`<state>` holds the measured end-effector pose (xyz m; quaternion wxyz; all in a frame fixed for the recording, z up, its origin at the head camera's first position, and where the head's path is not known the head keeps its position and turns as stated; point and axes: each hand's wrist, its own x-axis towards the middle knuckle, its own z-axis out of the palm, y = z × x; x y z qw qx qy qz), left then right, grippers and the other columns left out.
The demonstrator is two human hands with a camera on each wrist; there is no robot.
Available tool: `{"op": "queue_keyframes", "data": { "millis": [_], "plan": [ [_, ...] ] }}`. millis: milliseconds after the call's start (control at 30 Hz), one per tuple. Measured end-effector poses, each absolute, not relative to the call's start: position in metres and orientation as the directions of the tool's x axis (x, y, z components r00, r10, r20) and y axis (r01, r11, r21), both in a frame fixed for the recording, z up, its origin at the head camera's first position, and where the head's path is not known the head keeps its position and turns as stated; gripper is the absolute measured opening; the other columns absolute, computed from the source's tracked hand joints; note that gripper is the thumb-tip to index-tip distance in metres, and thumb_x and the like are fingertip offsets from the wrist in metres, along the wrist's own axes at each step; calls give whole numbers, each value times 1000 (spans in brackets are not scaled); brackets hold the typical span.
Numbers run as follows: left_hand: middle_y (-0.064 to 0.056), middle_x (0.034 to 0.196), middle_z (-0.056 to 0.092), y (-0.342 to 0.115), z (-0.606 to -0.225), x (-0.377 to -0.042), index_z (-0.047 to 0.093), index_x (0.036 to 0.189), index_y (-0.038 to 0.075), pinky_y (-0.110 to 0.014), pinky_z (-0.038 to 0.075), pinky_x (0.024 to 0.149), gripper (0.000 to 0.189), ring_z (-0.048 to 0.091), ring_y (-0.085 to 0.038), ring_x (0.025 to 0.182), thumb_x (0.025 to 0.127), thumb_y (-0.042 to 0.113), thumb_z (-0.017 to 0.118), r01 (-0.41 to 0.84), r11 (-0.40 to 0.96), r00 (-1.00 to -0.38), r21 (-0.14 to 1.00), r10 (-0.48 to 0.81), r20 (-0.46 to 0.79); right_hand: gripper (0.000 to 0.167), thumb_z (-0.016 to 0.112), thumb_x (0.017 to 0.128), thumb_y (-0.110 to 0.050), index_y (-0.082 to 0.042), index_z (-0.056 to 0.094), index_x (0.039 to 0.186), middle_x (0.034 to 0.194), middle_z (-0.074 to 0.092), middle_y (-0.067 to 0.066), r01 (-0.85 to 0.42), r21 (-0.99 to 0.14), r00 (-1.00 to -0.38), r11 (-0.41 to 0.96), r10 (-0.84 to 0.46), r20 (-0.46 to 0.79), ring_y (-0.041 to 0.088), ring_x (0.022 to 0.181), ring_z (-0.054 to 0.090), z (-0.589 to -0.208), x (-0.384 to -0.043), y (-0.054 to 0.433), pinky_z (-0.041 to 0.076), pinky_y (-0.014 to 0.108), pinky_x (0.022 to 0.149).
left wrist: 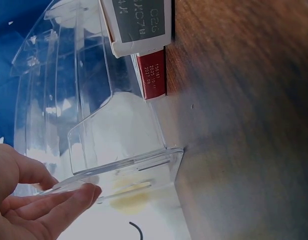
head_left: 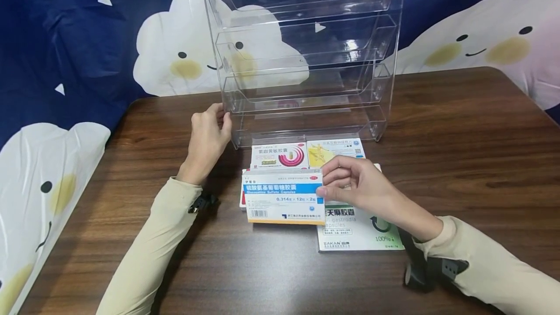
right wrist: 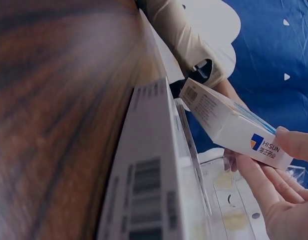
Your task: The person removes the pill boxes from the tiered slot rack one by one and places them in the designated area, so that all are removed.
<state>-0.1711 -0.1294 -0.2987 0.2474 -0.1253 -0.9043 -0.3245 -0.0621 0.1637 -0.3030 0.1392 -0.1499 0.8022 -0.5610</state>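
Note:
My right hand [head_left: 365,186] pinches the right end of a white and blue medicine box [head_left: 284,203] marked Glucosamine Sulfate Capsules, thumb on the front face. In the right wrist view, that box [right wrist: 213,110] is tilted, its HISUN end between thumb and fingers. A clear tiered acrylic rack [head_left: 302,96] stands upright at the back of the table. At its lower left side is my left hand [head_left: 205,132]. The left wrist view has the thumb and fingers of this hand [left wrist: 44,207] on either side of the rack's side panel [left wrist: 129,162].
In front of the rack's base lie a white and pink box [head_left: 280,155] and a white and yellow box [head_left: 317,152]. A larger white and green box [head_left: 358,235] lies nearer on the wooden table [head_left: 459,149]. A red-edged box [head_left: 242,199] is partly hidden behind the held one.

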Motion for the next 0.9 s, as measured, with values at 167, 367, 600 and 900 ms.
{"op": "queue_keyframes", "data": {
  "millis": [167, 367, 600, 900],
  "plan": [
    [-29, 94, 69, -129, -299, -171, 63, 105, -17, -42, 58, 71, 23, 70, -33, 82, 91, -1, 55, 382, 759, -849, 527, 63, 525, 31, 76, 83, -17, -1, 60, 105, 91, 70, 6, -83, -948, -903, 306, -425, -58, 17, 83, 68, -305, -54, 159, 53, 22, 69],
    [-29, 95, 69, -129, -300, -171, 63, 106, -17, -41, 58, 72, 24, 70, -32, 83, 91, 1, 55, 378, 760, -852, 528, 62, 520, 29, 76, 83, -17, -2, 61, 101, 90, 70, 4, -115, -943, -898, 313, -440, -36, 17, 86, 69, -307, -47, 155, 57, 28, 75],
    [-28, 94, 69, -130, -301, -171, 63, 105, -17, -41, 58, 71, 24, 70, -32, 82, 91, 1, 55, 375, 763, -852, 526, 60, 520, 30, 77, 82, -18, -1, 60, 100, 89, 70, 4, -68, -946, -893, 317, -441, -84, 17, 85, 69, -313, -42, 150, 56, 27, 78],
    [-29, 98, 69, -129, -299, -170, 62, 108, -17, -41, 59, 73, 26, 70, -32, 82, 93, 3, 56, 364, 762, -867, 536, 65, 495, 45, 75, 84, -19, 5, 55, 116, 89, 70, 8, 23, -959, -841, 281, -513, -171, 22, 78, 70, -315, -38, 151, 57, 26, 70]
  ]
}}
